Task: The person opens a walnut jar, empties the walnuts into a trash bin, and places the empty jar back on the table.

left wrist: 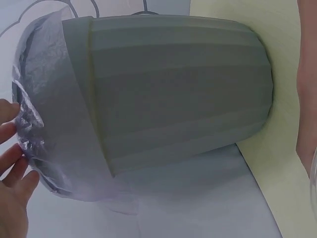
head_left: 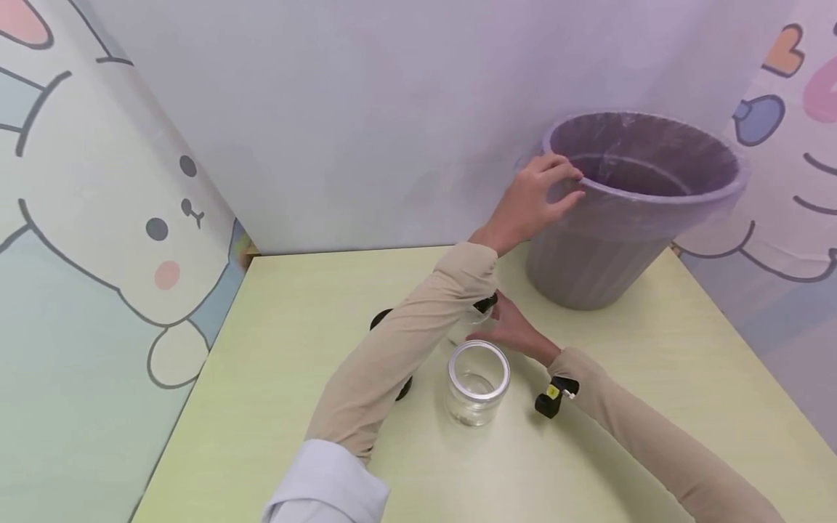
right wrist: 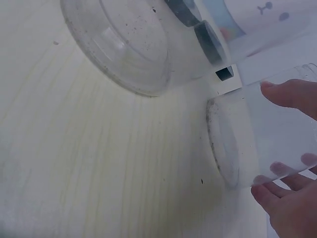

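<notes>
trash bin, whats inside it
A thin plastic liner covers the trash bin walls and folds over the rim, where the left hand touches it. The bottom is hidden.

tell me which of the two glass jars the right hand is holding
The far jar, mostly hidden behind the left sleeve. The right hand grips it; the near jar stands open and untouched.

Pale yellow-green tabletop [head_left: 294, 378]: open on left half and along near edge. Lined grey ribbed plastic bin [head_left: 608, 247] blocks back right corner. Open clear glass jar [head_left: 478, 381] stands mid-table; the crossed left forearm [head_left: 399, 356] bars passage just beside it.
</notes>
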`<state>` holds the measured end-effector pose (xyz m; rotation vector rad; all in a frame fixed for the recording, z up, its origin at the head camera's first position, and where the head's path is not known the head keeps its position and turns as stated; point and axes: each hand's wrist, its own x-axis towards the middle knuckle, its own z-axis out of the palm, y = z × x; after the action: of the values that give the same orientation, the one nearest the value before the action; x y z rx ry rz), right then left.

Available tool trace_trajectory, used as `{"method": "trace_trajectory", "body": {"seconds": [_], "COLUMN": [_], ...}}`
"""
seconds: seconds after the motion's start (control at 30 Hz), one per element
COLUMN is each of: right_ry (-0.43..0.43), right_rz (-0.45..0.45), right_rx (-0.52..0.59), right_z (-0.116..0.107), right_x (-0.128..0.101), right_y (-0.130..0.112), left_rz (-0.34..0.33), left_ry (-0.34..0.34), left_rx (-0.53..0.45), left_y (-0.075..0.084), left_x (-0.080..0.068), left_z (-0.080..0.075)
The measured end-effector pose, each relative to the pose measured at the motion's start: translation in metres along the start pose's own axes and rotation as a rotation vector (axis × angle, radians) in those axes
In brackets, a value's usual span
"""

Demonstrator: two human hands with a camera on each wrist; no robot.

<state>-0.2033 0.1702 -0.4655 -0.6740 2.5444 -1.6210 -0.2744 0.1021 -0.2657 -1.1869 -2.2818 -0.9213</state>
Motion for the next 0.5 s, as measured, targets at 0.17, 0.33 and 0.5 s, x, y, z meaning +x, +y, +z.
{"method": "trace_trajectory", "body": {"seconds": [0.17, 0.33, 0.5], "right_ry": [-0.037, -0.047, -0.036], "right_rz": [0.077, 0.133, 0.135], "right_rx": [0.012, 0.046, 0.111], "right_z": [-0.006, -0.016, -0.031], "right_x": [-0.002, -0.008, -0.012], "right_y": [-0.021, -0.031, -0.011], "left_rz": [-0.03, -0.069, -0.115], "left_ry": [-0.057, -0.127, -0.121], "left_rx": [0.046, 0.083, 0.06], "left_y": [-0.002, -0.009, -0.016], "left_x": [-0.004, -0.014, -0.029], "left_z": [-0.008, -0.014, -0.021]}}
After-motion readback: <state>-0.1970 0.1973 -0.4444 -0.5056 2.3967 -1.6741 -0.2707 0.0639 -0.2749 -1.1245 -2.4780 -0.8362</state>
